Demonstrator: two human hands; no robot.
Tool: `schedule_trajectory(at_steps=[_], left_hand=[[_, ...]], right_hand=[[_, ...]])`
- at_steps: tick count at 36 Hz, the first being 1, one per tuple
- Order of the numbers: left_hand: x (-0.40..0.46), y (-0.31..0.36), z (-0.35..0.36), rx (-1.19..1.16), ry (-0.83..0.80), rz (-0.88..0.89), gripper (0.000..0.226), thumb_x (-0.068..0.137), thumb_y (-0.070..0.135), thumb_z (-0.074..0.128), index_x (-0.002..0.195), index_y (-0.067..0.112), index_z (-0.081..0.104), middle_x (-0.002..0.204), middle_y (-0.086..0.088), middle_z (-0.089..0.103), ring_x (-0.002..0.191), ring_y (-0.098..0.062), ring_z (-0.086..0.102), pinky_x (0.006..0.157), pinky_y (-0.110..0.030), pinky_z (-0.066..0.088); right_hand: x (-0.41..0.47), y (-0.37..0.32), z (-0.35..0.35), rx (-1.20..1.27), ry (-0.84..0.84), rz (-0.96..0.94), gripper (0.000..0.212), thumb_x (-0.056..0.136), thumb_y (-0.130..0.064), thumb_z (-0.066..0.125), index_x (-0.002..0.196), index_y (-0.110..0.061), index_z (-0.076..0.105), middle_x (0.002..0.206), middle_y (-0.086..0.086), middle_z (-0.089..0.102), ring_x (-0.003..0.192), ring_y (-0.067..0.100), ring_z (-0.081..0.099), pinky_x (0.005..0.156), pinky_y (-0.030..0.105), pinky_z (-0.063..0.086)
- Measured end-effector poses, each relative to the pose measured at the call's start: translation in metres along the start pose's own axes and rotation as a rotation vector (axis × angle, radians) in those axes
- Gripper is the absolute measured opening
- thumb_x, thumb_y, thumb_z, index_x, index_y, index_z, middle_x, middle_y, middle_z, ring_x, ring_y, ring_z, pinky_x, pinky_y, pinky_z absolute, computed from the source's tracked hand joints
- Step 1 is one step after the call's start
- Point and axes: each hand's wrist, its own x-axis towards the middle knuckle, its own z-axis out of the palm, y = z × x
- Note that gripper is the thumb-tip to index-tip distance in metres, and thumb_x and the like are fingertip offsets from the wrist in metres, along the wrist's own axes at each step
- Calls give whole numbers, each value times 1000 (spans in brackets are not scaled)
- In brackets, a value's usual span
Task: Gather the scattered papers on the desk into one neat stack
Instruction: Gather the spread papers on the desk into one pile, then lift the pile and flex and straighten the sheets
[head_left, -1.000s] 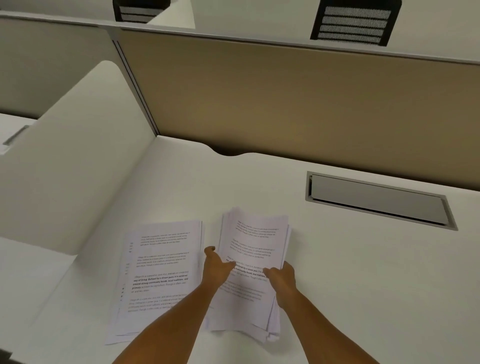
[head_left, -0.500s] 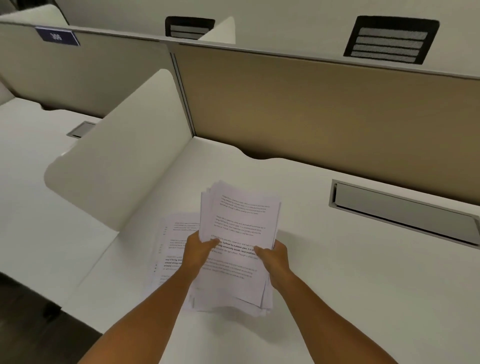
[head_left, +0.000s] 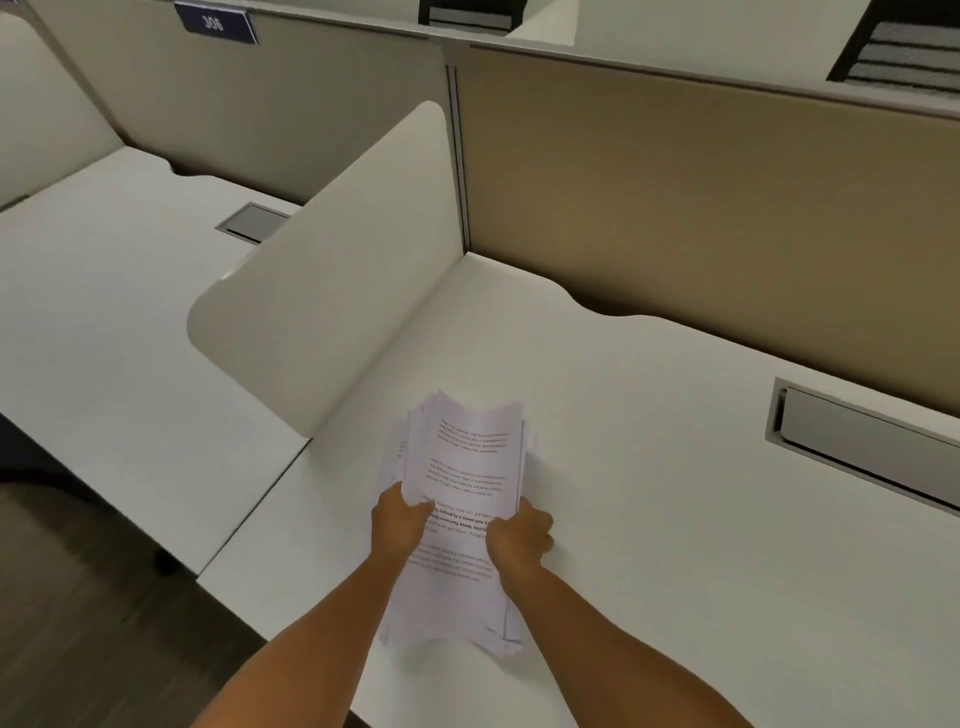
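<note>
Standing at the table (head_left: 649, 467), I go left to right. At about ten o'clock from the papers, a rounded white divider (head_left: 332, 291) rises off the table edge. The left hand (head_left: 400, 522) pinches the stack of papers (head_left: 462, 467) along its left side, thumb on the printed top sheet. The stack sits just below the middle of the view, its far end lifted and bowed, its near end low to the table; whether it touches there, I cannot tell. The right hand (head_left: 519, 535) clamps the right side the same way. Out at three o'clock a grey cable hatch (head_left: 862, 441) lies well apart.

The risk, as I judge it, is in those fanned edges at the stack's upper left: sheets are staggered, so a loose squeeze could let some slide out, and a hard one could crease the bowed pages.
</note>
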Motion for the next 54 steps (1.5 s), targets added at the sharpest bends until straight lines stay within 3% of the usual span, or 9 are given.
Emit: schedule_trajectory(at_steps=[5, 11, 16, 23, 27, 30, 35, 40, 54], left_hand=[[30, -15, -4, 272, 98, -57, 36, 82, 31, 71, 113, 13, 67, 117, -12, 69, 106, -34, 61, 89, -48, 55], [47, -17, -6, 414, 67, -165, 48, 81, 38, 72, 122, 18, 60, 154, -9, 24, 132, -40, 27, 105, -55, 37], [53, -19, -8, 374, 60, -134, 45, 81, 35, 72, 118, 12, 60, 144, -13, 27, 123, -40, 34, 100, -50, 47], [48, -8, -3, 441, 101, -127, 83, 76, 37, 78, 138, 2, 35, 138, -22, 44, 124, -39, 46, 102, -47, 44], [42, -1, -1, 316, 55, -202, 92, 78, 38, 78, 144, 6, 22, 136, -24, 49, 128, -41, 43, 106, -49, 39], [35, -3, -4, 290, 39, -134, 68, 79, 36, 77, 131, 5, 47, 128, -14, 61, 120, -35, 56, 101, -44, 42], [11, 6, -10, -158, -124, 32, 42, 78, 17, 80, 116, 10, 63, 108, -10, 72, 94, -29, 72, 78, -42, 61], [-10, 42, -4, -305, -288, 131, 46, 77, 12, 80, 118, 15, 59, 112, -6, 72, 93, -28, 74, 83, -53, 60], [-113, 118, 82, -249, -834, 394, 57, 67, -5, 76, 117, 23, 67, 118, -13, 69, 112, -28, 65, 94, -45, 55]], right_hand=[[3, -10, 18, -177, 30, 49, 55, 89, -10, 58, 142, -19, 47, 155, 9, 13, 132, 33, 28, 104, 44, 44], [12, -13, 26, -212, 26, 150, 63, 81, -17, 65, 140, -18, 43, 151, 9, 11, 128, 33, 26, 101, 47, 46], [16, -17, 22, -145, 12, 142, 61, 85, -13, 64, 141, -11, 39, 154, 8, 10, 123, 35, 38, 89, 39, 50], [17, -16, 13, 122, -10, 32, 62, 87, 0, 56, 138, -14, 25, 129, 14, 56, 75, 16, 58, 55, 24, 48], [15, -10, 8, 216, -44, 54, 65, 85, -2, 63, 141, -17, 33, 127, 10, 62, 86, 20, 64, 67, 29, 56], [13, 1, -2, 247, -117, 5, 44, 82, -5, 67, 123, -18, 59, 120, 7, 70, 95, 22, 69, 83, 36, 60], [11, 17, -46, 382, -149, -65, 44, 82, -7, 75, 124, -15, 65, 116, 4, 73, 99, 21, 71, 94, 42, 57], [0, 15, -109, 481, -137, -173, 49, 80, -5, 80, 124, -14, 59, 111, 3, 70, 99, 20, 69, 92, 40, 57], [-52, 93, -286, 442, -104, -431, 49, 76, 4, 78, 119, -17, 67, 113, 5, 75, 110, 26, 68, 94, 41, 56]])
